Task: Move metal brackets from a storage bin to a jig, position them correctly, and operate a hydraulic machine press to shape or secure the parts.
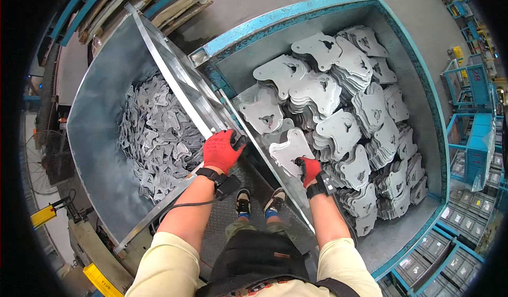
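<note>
Notched plate (289,148) lies at one o'clock inside the blue-rimmed bin (286,19), its edge pinched by the fingers of your right hand (310,171). Your left hand (222,150), at eleven, curls by a rail (172,81), grip unclear. Beyond, at two, plate stacks (338,130) suggest stacking is well along; loose pieces (159,133) at ten lie unstacked.

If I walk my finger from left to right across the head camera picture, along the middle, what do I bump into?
Round fan → jumbled metal pieces → red-gloved left hand → pale metal plate → red-gloved right hand → blue metal frame.
</note>
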